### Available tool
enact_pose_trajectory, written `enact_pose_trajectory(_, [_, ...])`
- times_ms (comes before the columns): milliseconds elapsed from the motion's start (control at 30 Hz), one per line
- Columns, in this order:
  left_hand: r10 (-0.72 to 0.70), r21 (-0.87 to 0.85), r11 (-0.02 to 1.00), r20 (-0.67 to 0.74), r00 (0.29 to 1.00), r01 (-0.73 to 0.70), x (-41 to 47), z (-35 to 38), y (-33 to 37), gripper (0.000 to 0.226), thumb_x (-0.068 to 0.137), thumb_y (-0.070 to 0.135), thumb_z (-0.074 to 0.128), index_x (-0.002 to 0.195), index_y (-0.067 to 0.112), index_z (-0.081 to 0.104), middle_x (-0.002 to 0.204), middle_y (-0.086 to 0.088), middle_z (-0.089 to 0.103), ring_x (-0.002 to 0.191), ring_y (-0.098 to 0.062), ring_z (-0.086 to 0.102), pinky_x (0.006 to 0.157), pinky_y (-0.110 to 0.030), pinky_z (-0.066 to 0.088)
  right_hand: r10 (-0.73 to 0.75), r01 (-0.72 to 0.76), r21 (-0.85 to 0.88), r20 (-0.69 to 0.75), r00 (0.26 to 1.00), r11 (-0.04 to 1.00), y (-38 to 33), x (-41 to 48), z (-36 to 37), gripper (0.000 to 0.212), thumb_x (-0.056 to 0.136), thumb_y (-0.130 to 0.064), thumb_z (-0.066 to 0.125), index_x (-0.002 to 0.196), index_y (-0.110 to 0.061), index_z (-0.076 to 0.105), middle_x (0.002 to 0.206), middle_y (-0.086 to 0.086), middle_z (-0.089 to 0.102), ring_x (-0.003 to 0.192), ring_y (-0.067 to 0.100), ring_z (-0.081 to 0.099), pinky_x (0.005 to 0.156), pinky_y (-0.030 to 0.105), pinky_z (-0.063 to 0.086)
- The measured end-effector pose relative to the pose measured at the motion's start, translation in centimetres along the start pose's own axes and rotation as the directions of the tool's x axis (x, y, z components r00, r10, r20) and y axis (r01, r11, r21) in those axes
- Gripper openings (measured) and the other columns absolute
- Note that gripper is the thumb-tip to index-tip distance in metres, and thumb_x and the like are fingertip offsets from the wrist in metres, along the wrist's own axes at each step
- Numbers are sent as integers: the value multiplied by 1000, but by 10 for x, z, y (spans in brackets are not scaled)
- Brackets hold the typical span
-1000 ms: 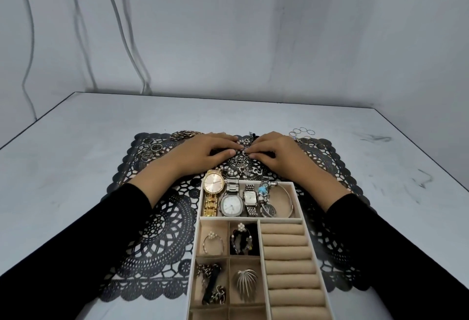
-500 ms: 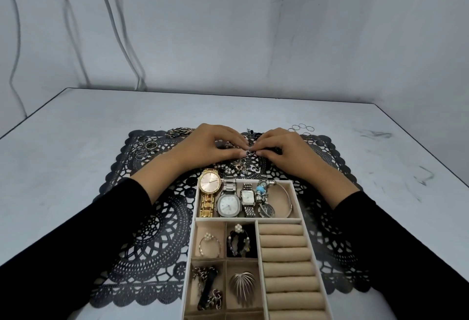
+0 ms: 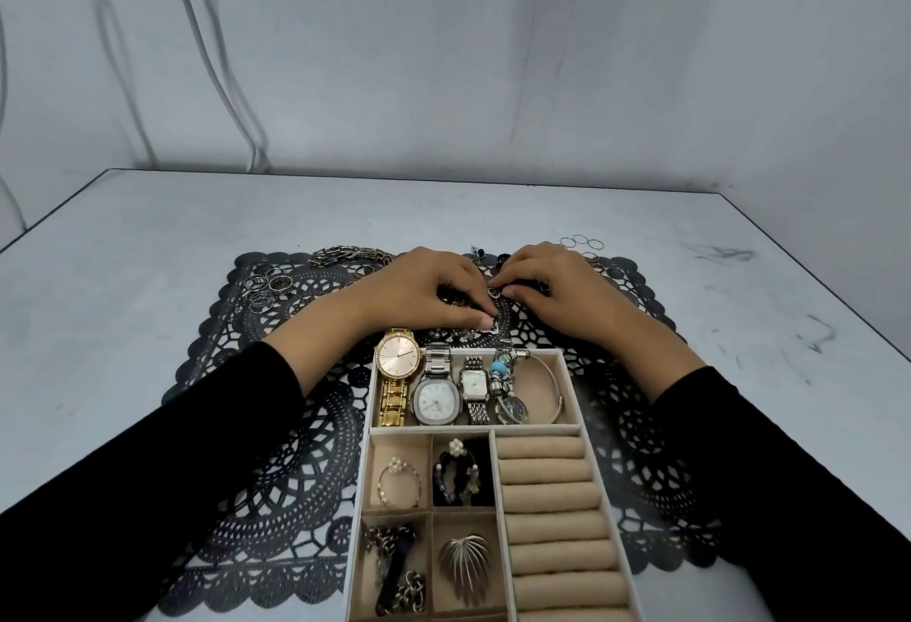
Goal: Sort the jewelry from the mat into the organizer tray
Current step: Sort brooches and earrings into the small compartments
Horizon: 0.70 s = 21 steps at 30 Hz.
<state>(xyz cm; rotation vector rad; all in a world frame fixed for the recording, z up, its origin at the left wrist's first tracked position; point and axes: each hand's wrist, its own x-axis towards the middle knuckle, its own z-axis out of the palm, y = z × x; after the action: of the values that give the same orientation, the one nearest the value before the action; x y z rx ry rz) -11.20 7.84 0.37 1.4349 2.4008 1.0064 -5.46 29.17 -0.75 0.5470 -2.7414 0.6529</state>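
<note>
Left hand [image 3: 424, 291], right hand [image 3: 552, 293] palm-down on mat [image 3: 276, 424], curled fingertips pinching small jewelry [image 3: 493, 294]

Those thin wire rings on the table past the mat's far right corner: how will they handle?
The thin wire rings look very light and lie flat on the smooth table, so probably hard to pinch and apt to slide. Round, so one set on edge may roll.

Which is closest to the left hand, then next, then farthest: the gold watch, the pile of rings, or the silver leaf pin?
1. gold watch, just under the left hand.
2. pile of rings, on the mat's left.
3. silver leaf pin, low in the tray.
</note>
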Motion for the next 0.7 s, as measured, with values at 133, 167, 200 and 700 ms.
enact_pose_trajectory(133, [-1, 10, 1000, 3, 1000, 1, 0, 0, 0, 15, 84, 30, 76, 98, 28, 79, 104, 17, 70, 100, 4, 62, 93, -22, 46, 24, -24, -3, 23, 999, 1000, -1, 1, -2, 20, 89, -14, 64, 108, -17, 72, 105, 0, 66, 100, 13, 54, 88, 26, 40])
enact_pose_trajectory(167, [-2, 18, 1000, -1, 1000, 2, 0, 0, 1, 15, 84, 31, 75, 99, 27, 78, 104, 17, 70, 100, 4, 62, 95, -23, 46, 32, -32, -2, 26, 999, 999, -2, 1, -2, 22, 89, -15, 64, 111, -17, 71, 106, 1, 66, 101, 14, 54, 88, 25, 38])
enact_pose_trajectory(200, [-4, 29, 1000, -3, 1000, 4, 0, 0, 2, 17, 84, 33, 75, 100, 28, 78, 105, 17, 69, 101, 4, 62, 95, -24, 46, 38, -38, -3, 32, 999, 999, -2, 1, -2, 24, 90, -16, 63, 113, -17, 70, 108, 2, 65, 102, 14, 54, 89, 24, 37])
enact_pose_trajectory(700, [-27, 77, 997, 44, 999, 24, 1, -2, 2, 15, 83, 33, 76, 96, 29, 73, 102, 15, 67, 103, 0, 60, 97, -33, 46, 65, -64, -31, 44, 997, 997, -8, 6, 0, 10, 85, -11, 67, 95, -10, 65, 94, 3, 63, 87, 10, 45, 71, 17, 28])
